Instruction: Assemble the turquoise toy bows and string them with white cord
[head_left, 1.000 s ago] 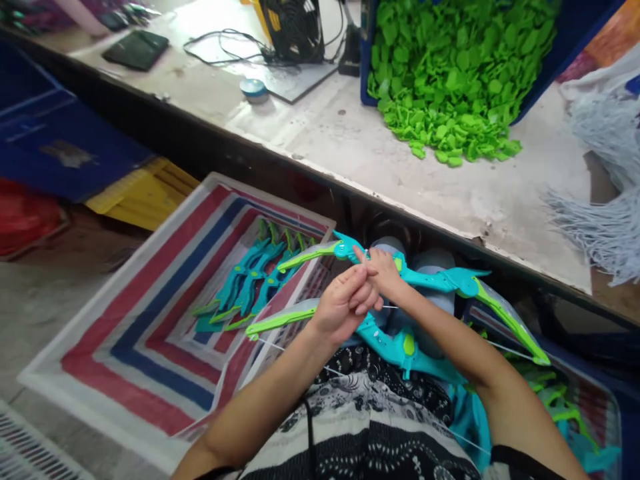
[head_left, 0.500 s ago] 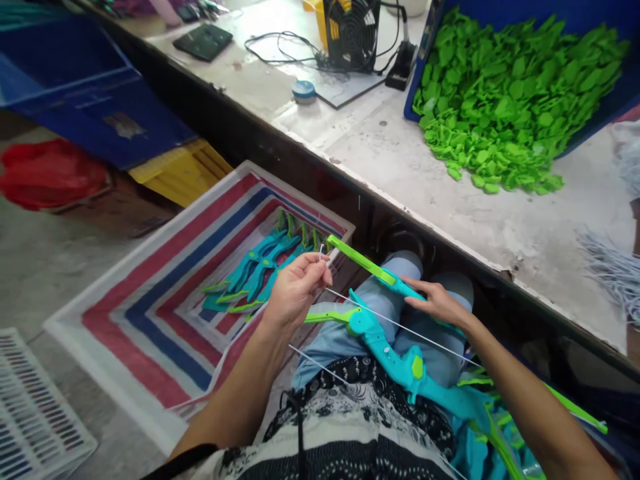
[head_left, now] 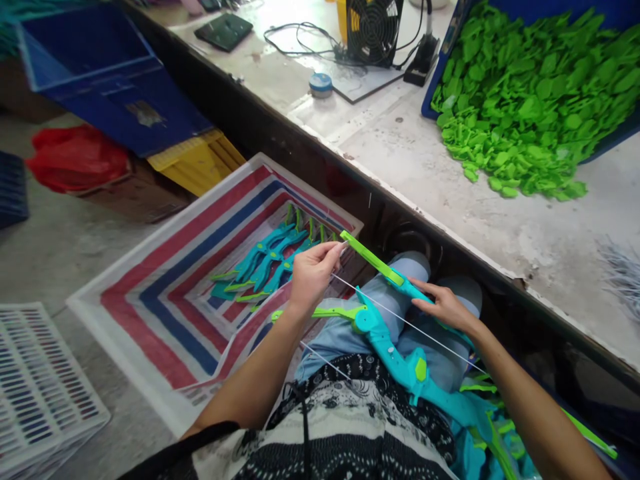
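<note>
My right hand (head_left: 443, 305) grips a blue and green toy bow (head_left: 376, 265) by its blue middle, above my knees. At the bow's green tip, my left hand (head_left: 316, 270) pinches the end of a white string (head_left: 407, 323). The string runs from my fingers down to the right, passing behind my right forearm. A second toy bow (head_left: 400, 360) lies across my lap, its green limb reaching left under my left wrist. Several more bows (head_left: 273, 257) lie side by side in a striped-lined crate (head_left: 165, 313) on my left.
On the workbench (head_left: 370, 147) stand a black fan (head_left: 375, 30), a round blue-lidded tin (head_left: 321, 85) and a blue bin (head_left: 429, 100) spilling green plastic parts (head_left: 525, 113). White strings (head_left: 623, 273) lie at the right. A white slatted basket (head_left: 47, 387) is on the floor at left.
My left hand has brought the string end up against the bow's green tip. My right hand keeps its hold on the bow. The whole view has shifted slightly.
</note>
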A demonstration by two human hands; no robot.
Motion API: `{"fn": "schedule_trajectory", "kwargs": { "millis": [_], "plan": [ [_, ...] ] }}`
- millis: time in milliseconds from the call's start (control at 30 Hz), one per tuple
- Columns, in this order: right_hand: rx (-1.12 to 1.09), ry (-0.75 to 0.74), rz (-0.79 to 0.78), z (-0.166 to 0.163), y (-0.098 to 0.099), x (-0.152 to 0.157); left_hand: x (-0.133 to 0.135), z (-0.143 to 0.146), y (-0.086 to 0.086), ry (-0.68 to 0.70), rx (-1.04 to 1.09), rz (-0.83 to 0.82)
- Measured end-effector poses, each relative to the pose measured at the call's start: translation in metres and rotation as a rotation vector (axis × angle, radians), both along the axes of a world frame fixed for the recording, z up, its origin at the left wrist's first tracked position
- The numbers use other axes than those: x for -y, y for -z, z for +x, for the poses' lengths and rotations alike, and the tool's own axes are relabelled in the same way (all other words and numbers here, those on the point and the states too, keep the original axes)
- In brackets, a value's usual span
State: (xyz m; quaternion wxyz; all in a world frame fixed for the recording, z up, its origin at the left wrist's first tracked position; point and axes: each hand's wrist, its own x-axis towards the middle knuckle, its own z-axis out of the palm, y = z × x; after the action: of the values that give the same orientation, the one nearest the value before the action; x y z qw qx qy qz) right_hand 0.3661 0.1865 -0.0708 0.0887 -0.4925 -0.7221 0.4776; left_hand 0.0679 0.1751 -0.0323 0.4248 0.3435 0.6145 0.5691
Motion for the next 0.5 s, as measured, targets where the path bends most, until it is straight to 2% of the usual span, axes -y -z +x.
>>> {"fn": "schedule_trajectory", "kwargs": {
  "millis": [200,300,400,500],
  "plan": [
    [0.026,-0.028,0.072,0.001,0.003,0.001,-0.001,0.008,-0.006,0.020,-0.056,0.045],
    [0.056,-0.047,0.120,-0.001,0.004,0.003,-0.002,0.012,-0.012,0.042,0.006,0.047],
    [0.129,-0.060,0.183,-0.004,0.003,0.010,-0.001,0.009,-0.016,0.034,0.074,0.045],
    [0.234,-0.064,0.249,-0.006,0.004,0.020,-0.002,0.002,-0.013,0.057,0.055,0.055]
  ]
}}
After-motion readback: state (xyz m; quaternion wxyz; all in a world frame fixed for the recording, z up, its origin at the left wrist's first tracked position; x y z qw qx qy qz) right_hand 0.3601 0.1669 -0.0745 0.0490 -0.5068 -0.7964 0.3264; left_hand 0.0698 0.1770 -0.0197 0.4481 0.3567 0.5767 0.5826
